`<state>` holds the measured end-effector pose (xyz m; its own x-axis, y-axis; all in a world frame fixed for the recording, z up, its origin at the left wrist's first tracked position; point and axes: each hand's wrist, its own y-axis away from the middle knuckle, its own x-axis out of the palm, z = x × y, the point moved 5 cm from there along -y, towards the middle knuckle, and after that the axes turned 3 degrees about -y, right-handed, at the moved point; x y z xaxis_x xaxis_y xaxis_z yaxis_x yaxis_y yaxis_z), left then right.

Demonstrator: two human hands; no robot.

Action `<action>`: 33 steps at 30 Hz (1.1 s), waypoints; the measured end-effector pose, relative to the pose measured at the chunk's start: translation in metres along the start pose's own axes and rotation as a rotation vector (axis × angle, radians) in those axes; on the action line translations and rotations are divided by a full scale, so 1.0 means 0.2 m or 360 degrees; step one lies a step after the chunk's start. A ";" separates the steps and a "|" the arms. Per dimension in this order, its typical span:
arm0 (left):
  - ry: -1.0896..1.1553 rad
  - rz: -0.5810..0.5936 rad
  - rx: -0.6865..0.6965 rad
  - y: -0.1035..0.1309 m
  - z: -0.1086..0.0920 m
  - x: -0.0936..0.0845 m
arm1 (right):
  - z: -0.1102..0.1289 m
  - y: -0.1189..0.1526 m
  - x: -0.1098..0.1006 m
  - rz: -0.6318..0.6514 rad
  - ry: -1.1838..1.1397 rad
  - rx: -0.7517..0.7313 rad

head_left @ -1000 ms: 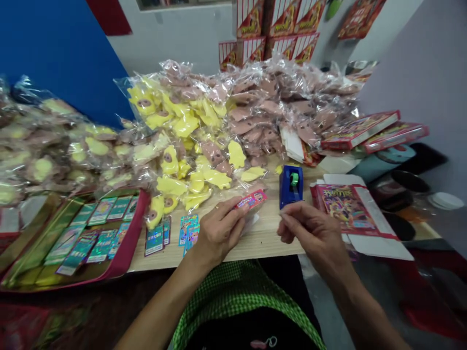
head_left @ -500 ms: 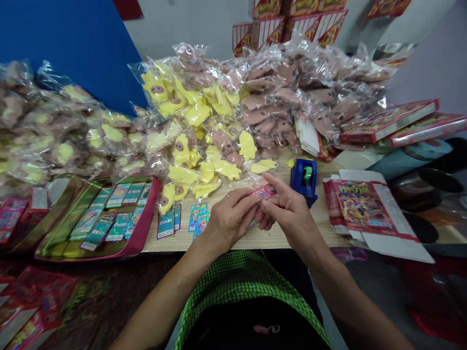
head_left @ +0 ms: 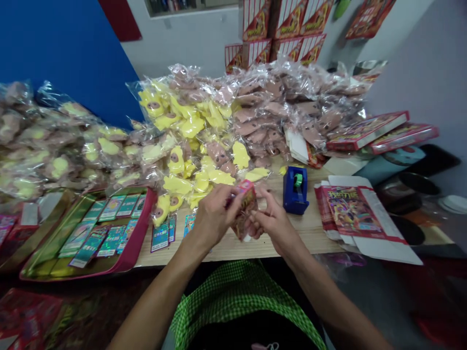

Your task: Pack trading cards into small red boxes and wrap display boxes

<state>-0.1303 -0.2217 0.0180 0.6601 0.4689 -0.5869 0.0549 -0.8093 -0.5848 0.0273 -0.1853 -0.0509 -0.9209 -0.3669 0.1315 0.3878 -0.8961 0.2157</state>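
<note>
In front of me, over the table edge, a small red printed box (head_left: 248, 200) stands tilted between my two hands. My left hand (head_left: 214, 214) is closed around its left side, thumb on the printed face. Fingers of my right hand (head_left: 274, 221) pinch its lower right part, where something pale shows at the bottom end. To the left of my left hand lie blue-green cards (head_left: 160, 236), partly hidden by the hand and forearm. A blue tape dispenser (head_left: 295, 192) with a green roll stands right of my right hand.
Bagged yellow figures (head_left: 191, 126) and bagged brown figures (head_left: 262, 121) are heaped behind my hands. At left is a pink-rimmed tin tray (head_left: 140, 231) of cards. A flattened printed carton (head_left: 359, 211) lies at right, with red boxes (head_left: 368, 131) behind it.
The box has been turned from lying low in my fingers to standing upright, showing its broad printed face. Both hands have shifted slightly left, and my view has tipped up a little.
</note>
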 end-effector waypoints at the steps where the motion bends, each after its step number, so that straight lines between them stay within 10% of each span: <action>1: 0.0009 -0.0055 -0.0119 0.02 0.04 -0.02 | -0.02 -0.01 -0.07 -0.0072 0.0175 -0.0018; 7: -0.0239 0.0079 -0.0594 0.32 0.21 0.10 | 0.13 -0.13 -0.41 -0.0436 0.1497 -0.0548; 12: -0.0397 0.0509 -0.0061 0.38 0.03 0.27 | 0.12 -0.31 -0.20 0.0043 0.1918 -0.0589; 17: -0.0298 0.1281 0.0270 0.36 -0.08 0.37 | 0.09 -0.42 -0.11 -0.0154 0.1974 -0.0454; 22: -0.0161 0.0998 -0.0282 0.31 0.02 0.37 | 0.22 -0.36 -0.32 -0.0289 0.1653 -0.0408; 28: -0.0165 0.0623 -0.0788 0.24 0.11 0.37 | 0.28 -0.16 -0.43 -0.0079 0.0126 -0.0439; 33: 0.0976 0.0259 -0.0962 0.15 0.07 0.37 | 0.25 -0.04 -0.29 -0.0063 -0.0144 -0.0522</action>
<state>-0.0904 -0.2059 -0.0501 0.9712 0.1990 -0.1314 0.1980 -0.9800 -0.0209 0.0800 -0.1441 -0.0112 -0.9221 -0.3199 0.2177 0.3054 -0.9471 -0.0984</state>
